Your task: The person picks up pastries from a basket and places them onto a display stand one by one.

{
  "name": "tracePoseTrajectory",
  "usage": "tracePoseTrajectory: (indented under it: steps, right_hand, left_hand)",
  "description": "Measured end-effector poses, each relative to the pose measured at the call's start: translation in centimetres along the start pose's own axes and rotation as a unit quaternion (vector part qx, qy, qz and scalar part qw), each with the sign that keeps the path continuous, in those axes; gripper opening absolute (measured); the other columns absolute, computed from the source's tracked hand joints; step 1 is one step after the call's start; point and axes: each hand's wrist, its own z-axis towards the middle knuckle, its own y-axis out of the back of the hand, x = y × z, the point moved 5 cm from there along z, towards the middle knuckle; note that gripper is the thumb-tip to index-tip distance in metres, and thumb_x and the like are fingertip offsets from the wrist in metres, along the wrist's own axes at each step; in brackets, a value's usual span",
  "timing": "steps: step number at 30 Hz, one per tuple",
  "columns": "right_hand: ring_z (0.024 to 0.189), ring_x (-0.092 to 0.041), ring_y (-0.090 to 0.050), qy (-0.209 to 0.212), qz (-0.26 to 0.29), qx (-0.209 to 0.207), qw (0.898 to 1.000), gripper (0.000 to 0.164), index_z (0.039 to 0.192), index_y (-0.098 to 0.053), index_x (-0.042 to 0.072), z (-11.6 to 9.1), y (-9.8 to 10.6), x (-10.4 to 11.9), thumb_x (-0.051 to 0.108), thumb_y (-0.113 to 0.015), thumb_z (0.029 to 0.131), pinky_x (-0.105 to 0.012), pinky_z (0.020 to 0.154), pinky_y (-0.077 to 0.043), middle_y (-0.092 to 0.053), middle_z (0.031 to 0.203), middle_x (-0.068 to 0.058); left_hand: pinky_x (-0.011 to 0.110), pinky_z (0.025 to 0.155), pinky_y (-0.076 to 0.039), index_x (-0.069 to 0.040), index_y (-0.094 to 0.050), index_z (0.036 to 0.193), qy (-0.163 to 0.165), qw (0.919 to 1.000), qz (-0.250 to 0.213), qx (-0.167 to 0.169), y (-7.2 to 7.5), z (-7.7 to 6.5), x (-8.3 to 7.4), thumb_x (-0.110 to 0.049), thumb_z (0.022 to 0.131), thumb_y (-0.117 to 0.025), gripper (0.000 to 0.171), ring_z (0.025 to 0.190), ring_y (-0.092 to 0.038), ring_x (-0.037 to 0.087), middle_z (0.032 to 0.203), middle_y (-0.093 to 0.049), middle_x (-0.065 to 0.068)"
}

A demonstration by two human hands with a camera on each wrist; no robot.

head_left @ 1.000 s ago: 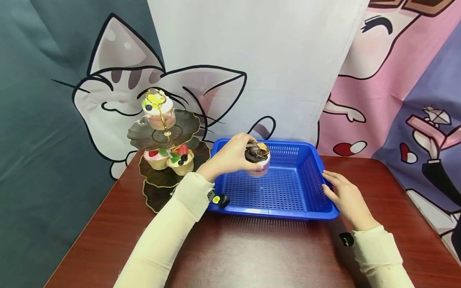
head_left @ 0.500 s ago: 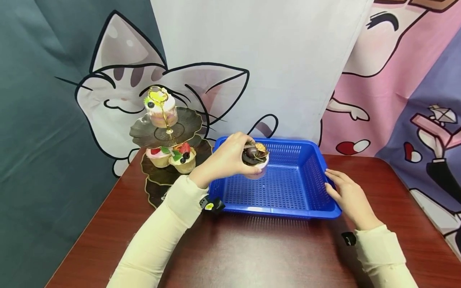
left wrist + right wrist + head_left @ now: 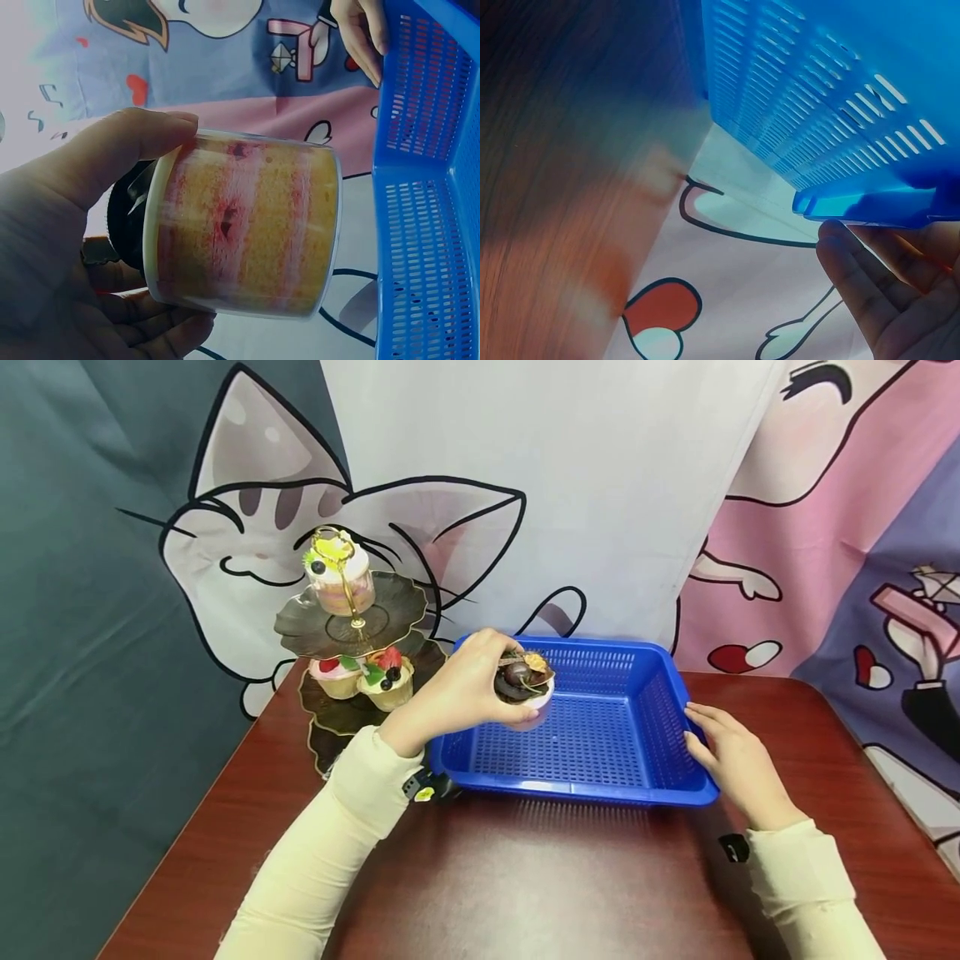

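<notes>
My left hand (image 3: 465,689) grips a cake cup (image 3: 523,689) over the left part of a blue plastic basket (image 3: 577,789). The cup is clear, with yellow sponge and pink cream layers (image 3: 244,225) showing through its side. Dark chocolate and a gold-coloured bit top it. Thumb and fingers hold it from opposite sides near its upper edge in the left wrist view. At the basket's right rim my right hand (image 3: 735,760) rests with its fingers extended. Those fingers (image 3: 855,277) touch the rim's edge in the right wrist view.
A dark tiered stand (image 3: 397,610) with gold edges is left of the basket. On its top tier sits a cake cup with yellow fruit (image 3: 341,581); below are two cupcakes (image 3: 388,685) with berries. A cartoon-printed cloth (image 3: 600,485) hangs behind the reddish-brown table (image 3: 555,877).
My left hand has drawn the cake cup slightly leftward over the basket, towards the stand. The right hand stays at the rim, and the head view has shifted a little.
</notes>
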Motion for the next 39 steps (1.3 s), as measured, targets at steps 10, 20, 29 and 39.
tracePoseTrajectory:
  steps: [10,20,29,39]
  right_hand:
    - [0.119,-0.050,-0.048,-0.003,0.004,0.010,1.000,0.043,0.131,-0.052,-0.007,0.2,-0.2,-0.2,0.018,-0.055,0.096,-0.067,0.093,-0.039,-0.051,0.133,-0.028]
    - [0.119,-0.050,-0.048,-0.007,0.006,0.005,1.000,0.042,0.130,-0.053,-0.007,0.0,-0.2,-0.3,0.016,-0.056,0.095,-0.066,0.093,-0.039,-0.051,0.133,-0.028]
    - [0.119,-0.051,-0.048,-0.001,0.013,0.005,1.000,0.042,0.130,-0.053,-0.008,0.2,-0.4,-0.2,0.015,-0.058,0.094,-0.067,0.093,-0.039,-0.051,0.133,-0.028]
    - [0.118,-0.050,-0.048,-0.003,0.017,-0.001,1.000,0.043,0.131,-0.053,-0.006,0.0,-0.2,-0.5,0.017,-0.056,0.096,-0.067,0.093,-0.038,-0.051,0.133,-0.028]
  left_hand:
    - [0.038,0.092,-0.046,-0.002,-0.059,0.115,0.011,0.9995,-0.007,-0.030,1.9,-1.1,-0.3,-0.036,0.065,-0.086,0.067,0.104,-0.054,0.023,0.111,-0.060,0.012]
    - [0.039,0.088,-0.047,-0.001,-0.058,0.112,0.009,0.9986,0.005,-0.051,3.4,-2.1,-0.1,-0.036,0.066,-0.085,0.063,0.102,-0.054,0.024,0.108,-0.060,0.012]
    - [0.039,0.086,-0.046,-0.002,-0.060,0.109,0.009,0.9971,0.011,-0.075,4.6,-3.3,0.5,-0.035,0.068,-0.084,0.058,0.100,-0.053,0.024,0.105,-0.061,0.012]
    - [0.040,0.091,-0.046,0.000,-0.059,0.113,0.027,0.9957,0.022,-0.086,6.4,-4.3,0.7,-0.034,0.067,-0.084,0.062,0.103,-0.054,0.025,0.108,-0.059,0.014]
